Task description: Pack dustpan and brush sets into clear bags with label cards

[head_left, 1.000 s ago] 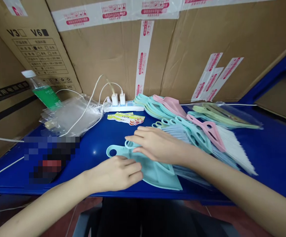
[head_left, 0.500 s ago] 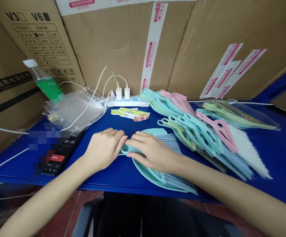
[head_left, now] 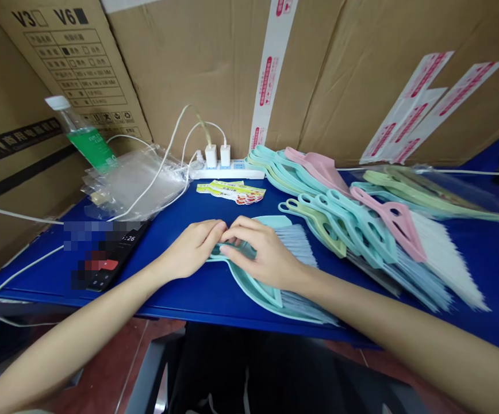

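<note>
A mint dustpan (head_left: 249,287) lies near the table's front edge, with a mint brush (head_left: 295,247) with grey-blue bristles resting in it. At their handle end, my left hand (head_left: 198,244) has its fingers wrapped round the handle tips. My right hand (head_left: 264,250) arches over the brush handle, thumb and fingers curved and apart at the left side, fingertips close to my left hand. Whether a small item lies between the fingertips cannot be made out.
Brushes (head_left: 361,224) in mint, green and pink lie at the right, with dustpans (head_left: 288,167) behind. Further back are stickers (head_left: 232,191) and a power strip (head_left: 232,171). At the left are clear bags (head_left: 137,178), a bottle (head_left: 88,144) and a phone (head_left: 120,253).
My right hand has lifted and arched, its fingers more bent, and more of the brush handle shows under it. My left hand has turned slightly at the handle tips. The view has shifted a little.
</note>
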Demonstrator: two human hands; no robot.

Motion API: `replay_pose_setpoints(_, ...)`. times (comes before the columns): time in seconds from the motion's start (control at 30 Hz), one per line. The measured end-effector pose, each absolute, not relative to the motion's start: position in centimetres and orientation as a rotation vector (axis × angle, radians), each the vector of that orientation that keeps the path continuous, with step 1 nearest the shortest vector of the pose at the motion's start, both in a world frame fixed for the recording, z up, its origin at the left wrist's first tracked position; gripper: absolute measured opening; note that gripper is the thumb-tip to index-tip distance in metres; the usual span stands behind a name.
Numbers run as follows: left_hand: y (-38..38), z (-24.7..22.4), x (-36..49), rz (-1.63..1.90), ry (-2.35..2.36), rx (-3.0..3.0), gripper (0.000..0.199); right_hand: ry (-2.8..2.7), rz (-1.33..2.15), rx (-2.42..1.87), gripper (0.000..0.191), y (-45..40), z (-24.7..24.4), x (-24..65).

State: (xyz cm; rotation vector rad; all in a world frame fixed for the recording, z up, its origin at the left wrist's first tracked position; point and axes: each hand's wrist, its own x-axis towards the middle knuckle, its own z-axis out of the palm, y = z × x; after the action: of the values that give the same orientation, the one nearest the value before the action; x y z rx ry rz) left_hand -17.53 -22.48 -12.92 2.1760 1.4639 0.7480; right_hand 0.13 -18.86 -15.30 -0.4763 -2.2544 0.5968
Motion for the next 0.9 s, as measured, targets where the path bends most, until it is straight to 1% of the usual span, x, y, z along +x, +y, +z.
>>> replay_pose_setpoints(0.1, -22.1, -13.1, -17.7, 0.699, 1.404, 2.162, 0.033, -2.280, 0.618, -0.464, 0.018, -18.7, -14.4, 0.7)
replay_pose_setpoints(0.17, -22.0, -13.1, -17.9, 0.657, 1.383, 2.154, 0.030, -2.397, 0.588, -0.467, 0.020, -18.4, -13.7, 1.6)
replay_pose_setpoints(0.37, -21.7, -12.9, -18.1, 0.656, 1.362, 2.096, 0.027, -2.738, 0.424, -0.564, 0.053, -17.1, -14.0, 5.1)
replay_pose_setpoints(0.43, -21.7, -12.8, -18.1, 0.660, 1.353, 2.097, 0.026, -2.762, 0.447, -0.590, 0.062, -17.0, -14.5, 5.8)
replay_pose_setpoints(0.53, -21.7, -12.8, -18.1, 0.651, 1.328, 2.107, 0.027, -2.771, 0.509, -0.591, 0.071, -17.0, -15.0, 6.1)
replay_pose_setpoints(0.63, -21.8, -12.9, -18.1, 0.624, 1.304, 2.059, 0.029, -2.790, 0.533, -0.557, 0.074, -17.1, -15.2, 5.9)
replay_pose_setpoints(0.8, -21.9, -12.9, -18.2, 0.549, 1.288, 1.732, 0.037, -2.776, 0.506, -0.537, 0.070, -16.9, -15.6, 5.7)
replay_pose_setpoints(0.9, -21.8, -12.9, -18.3, 0.532, 1.251, 1.708, 0.039, -2.780, 0.483, -0.539, 0.070, -16.7, -15.6, 5.9)
